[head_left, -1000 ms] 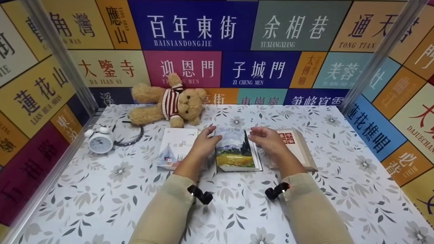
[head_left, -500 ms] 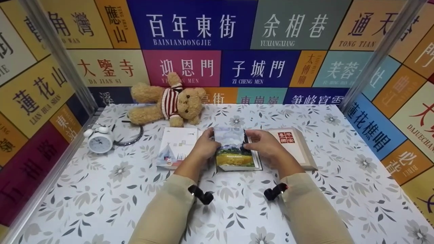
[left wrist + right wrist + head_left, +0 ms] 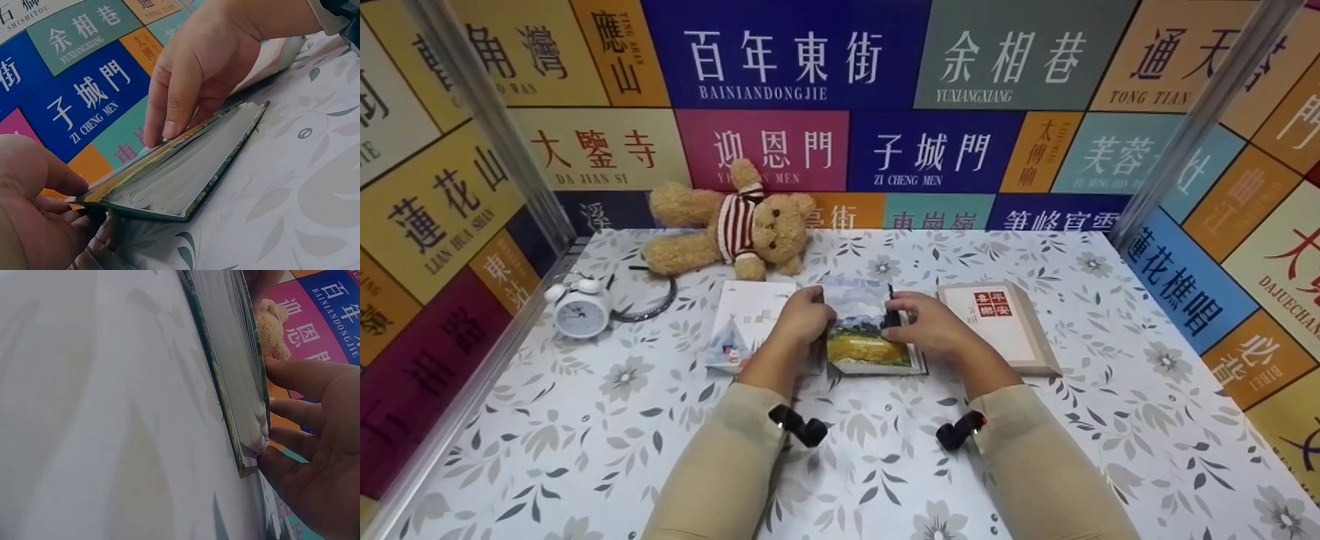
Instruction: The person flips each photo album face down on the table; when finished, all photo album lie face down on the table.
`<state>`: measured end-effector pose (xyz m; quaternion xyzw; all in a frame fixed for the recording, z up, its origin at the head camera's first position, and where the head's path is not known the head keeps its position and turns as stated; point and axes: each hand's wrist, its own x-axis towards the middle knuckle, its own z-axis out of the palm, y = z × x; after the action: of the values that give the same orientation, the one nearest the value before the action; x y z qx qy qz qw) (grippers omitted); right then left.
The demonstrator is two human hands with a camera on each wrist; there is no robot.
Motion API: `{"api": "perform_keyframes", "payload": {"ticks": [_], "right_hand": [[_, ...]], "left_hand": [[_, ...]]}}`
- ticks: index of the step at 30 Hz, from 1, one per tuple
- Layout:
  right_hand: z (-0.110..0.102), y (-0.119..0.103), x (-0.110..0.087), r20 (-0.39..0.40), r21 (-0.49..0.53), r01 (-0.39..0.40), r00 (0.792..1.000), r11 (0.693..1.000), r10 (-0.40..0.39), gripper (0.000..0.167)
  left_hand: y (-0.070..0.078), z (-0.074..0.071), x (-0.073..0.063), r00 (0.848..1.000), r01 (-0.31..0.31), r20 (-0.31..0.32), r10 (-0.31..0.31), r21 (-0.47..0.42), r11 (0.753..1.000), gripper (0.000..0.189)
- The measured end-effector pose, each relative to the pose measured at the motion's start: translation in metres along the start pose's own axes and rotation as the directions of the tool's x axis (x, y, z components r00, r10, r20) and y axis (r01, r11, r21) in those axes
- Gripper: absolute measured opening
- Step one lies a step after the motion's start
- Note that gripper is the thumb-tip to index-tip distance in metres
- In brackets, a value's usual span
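Observation:
A small thick book (image 3: 859,341) with a painted landscape cover lies at the middle of the table, its left edge tipped up. My left hand (image 3: 806,319) grips that raised edge, thumb over the cover and fingers under it, as the left wrist view shows of the same book (image 3: 163,174). On the other side my right hand (image 3: 926,326) holds the book by its right part. In the right wrist view the thumb of my right hand (image 3: 315,416) rests on the cover and the other fingers curve at the edge. The pages look slightly fanned.
Left of it lies a white book (image 3: 735,334) with a tent picture, partly behind my left hand. A beige book (image 3: 1005,337) with a red square is on the right. A teddy bear (image 3: 735,229), a white alarm clock (image 3: 581,307) and a dark hair band (image 3: 656,307) are farther back left.
My right hand has come in from beside the book and taken hold of its right part. Both hands and the book have shifted slightly left.

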<state>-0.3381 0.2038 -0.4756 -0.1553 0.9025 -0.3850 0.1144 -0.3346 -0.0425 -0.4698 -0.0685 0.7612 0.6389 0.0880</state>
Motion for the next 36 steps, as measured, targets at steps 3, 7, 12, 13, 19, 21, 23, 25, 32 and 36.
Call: {"api": "perform_keyframes", "payload": {"ticks": [3, 7, 12, 13, 19, 21, 23, 25, 32, 36], "right_hand": [[0.001, 0.0, 0.0, -0.005, -0.003, -0.01, 1.0, 1.0, 0.01, 0.064], [0.003, -0.004, -0.001, -0.031, 0.023, -0.015, 0.999, 1.0, 0.016, 0.063], [0.004, -0.009, -0.001, -0.046, 0.1, -0.006, 0.999, 0.995, 0.01, 0.061], [0.004, -0.01, -0.001, -0.046, 0.115, -0.008, 0.999, 0.993, 0.013, 0.06], [0.004, -0.018, -0.002, -0.065, 0.119, -0.024, 0.997, 0.993, 0.032, 0.058], [0.004, -0.022, -0.002, -0.074, 0.116, -0.017, 0.997, 0.993, 0.026, 0.058], [0.004, -0.026, -0.003, -0.08, 0.132, -0.005, 0.997, 0.991, 0.016, 0.058], [0.005, -0.03, -0.004, -0.084, 0.163, 0.006, 0.996, 0.987, 0.007, 0.059], [0.009, -0.046, -0.011, -0.133, 0.33, 0.03, 0.991, 0.943, 0.015, 0.059], [0.007, -0.056, -0.017, -0.161, 0.434, 0.073, 0.987, 0.898, -0.002, 0.058]], "left_hand": [[0.0, 0.0, -0.001, 1.0, -0.001, 0.005, 0.001, -0.032, 0.999, 0.076], [0.003, 0.002, -0.003, 0.999, -0.027, 0.018, 0.029, -0.096, 0.995, 0.074], [0.011, 0.004, -0.007, 0.999, -0.015, 0.037, 0.023, -0.199, 0.98, 0.067], [0.012, 0.004, -0.007, 0.999, -0.006, 0.044, 0.016, -0.227, 0.974, 0.065], [0.013, 0.005, -0.006, 0.996, 0.042, 0.087, -0.012, -0.352, 0.935, 0.056], [0.014, 0.006, -0.006, 0.994, 0.054, 0.108, -0.01, -0.413, 0.909, 0.056], [0.015, 0.007, -0.006, 0.991, 0.057, 0.133, 0.008, -0.481, 0.875, 0.057], [0.016, 0.008, -0.007, 0.989, 0.046, 0.145, 0.033, -0.51, 0.859, 0.057], [0.021, 0.013, -0.017, 0.983, 0.022, 0.171, 0.071, -0.486, 0.874, 0.062], [0.026, 0.015, -0.024, 0.966, -0.014, 0.218, 0.136, -0.484, 0.875, 0.066]]}}
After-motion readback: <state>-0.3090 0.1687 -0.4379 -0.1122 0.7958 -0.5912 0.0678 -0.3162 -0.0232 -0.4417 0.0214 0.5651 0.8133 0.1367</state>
